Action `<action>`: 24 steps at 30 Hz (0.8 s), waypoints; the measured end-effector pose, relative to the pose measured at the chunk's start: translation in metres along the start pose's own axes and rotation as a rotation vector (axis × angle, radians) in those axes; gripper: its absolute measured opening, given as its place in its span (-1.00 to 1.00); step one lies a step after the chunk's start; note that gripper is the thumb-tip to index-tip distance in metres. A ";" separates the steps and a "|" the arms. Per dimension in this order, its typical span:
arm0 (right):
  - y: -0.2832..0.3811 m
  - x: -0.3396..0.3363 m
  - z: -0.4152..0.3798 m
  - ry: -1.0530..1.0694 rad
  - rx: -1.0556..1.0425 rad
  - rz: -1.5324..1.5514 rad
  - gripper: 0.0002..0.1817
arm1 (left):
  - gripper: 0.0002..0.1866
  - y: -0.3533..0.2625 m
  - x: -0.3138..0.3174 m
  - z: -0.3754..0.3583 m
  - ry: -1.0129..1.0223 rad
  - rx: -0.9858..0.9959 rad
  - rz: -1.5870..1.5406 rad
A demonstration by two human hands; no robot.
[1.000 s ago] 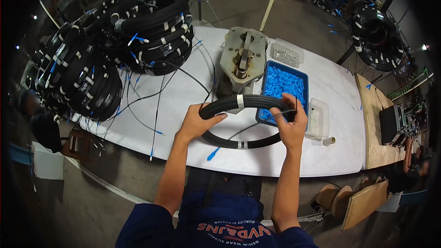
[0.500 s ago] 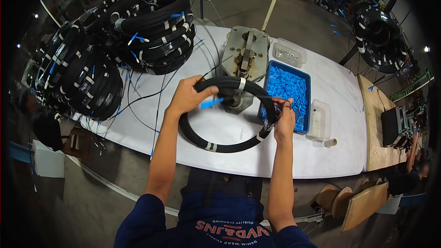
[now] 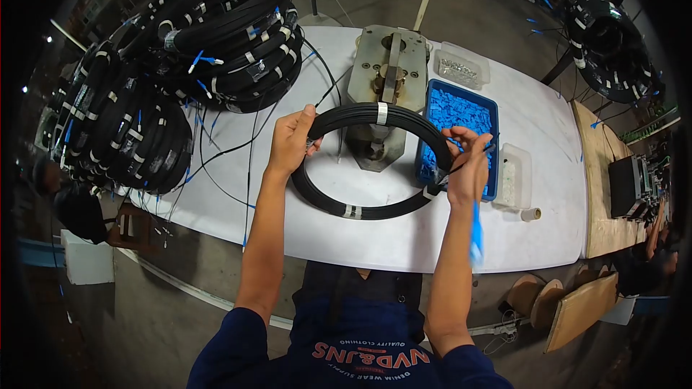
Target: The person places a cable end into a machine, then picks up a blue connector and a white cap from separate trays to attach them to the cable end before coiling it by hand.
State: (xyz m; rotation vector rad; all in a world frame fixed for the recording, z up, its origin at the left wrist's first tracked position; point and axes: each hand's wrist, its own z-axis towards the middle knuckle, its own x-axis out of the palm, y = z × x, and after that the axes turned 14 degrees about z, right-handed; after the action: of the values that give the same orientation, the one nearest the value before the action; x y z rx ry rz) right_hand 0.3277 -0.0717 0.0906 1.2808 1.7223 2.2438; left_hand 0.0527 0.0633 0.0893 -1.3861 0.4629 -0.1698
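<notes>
A black cable coil (image 3: 375, 212) with white tape bands is tilted up over the white table, in front of the metal fixture (image 3: 390, 65). My left hand (image 3: 291, 137) grips the coil's upper left side, thumb pointing up. At the coil's right side, my right hand (image 3: 468, 166) has its fingers pinched round a thin black cable end. A blue connector (image 3: 476, 234), blurred, hangs beside my right wrist. Behind my right hand stands the blue bin (image 3: 496, 130) of small blue parts.
Stacked black coils (image 3: 245, 50) fill the table's left side, with loose cables trailing over the white table (image 3: 267, 227). Clear trays (image 3: 461, 66) and a small roll (image 3: 531, 214) lie around the bin. Wooden spools (image 3: 546, 299) stand below at the right.
The blue connector has gone from inside the coil to beside my right wrist. My right hand has moved slightly right and turned. The view has shifted a little.
</notes>
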 end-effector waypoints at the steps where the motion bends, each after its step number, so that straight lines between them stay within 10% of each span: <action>1: 0.002 0.004 0.000 0.004 -0.010 0.009 -0.26 | -0.44 0.002 0.001 -0.001 -0.020 -0.020 -0.019; 16: -0.004 0.001 -0.005 0.015 -0.152 -0.345 -0.76 | -0.43 0.030 0.004 -0.016 -0.027 0.042 0.105; 24: -0.012 -0.028 -0.017 0.093 -0.139 -0.511 -0.63 | -0.38 0.052 0.008 -0.031 -0.129 0.069 0.065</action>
State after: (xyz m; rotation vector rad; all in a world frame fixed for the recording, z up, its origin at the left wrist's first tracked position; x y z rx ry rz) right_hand 0.3301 -0.0941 0.0642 0.6229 1.6470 2.0906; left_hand 0.0390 0.0425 0.0335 -1.3041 0.3910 -0.0421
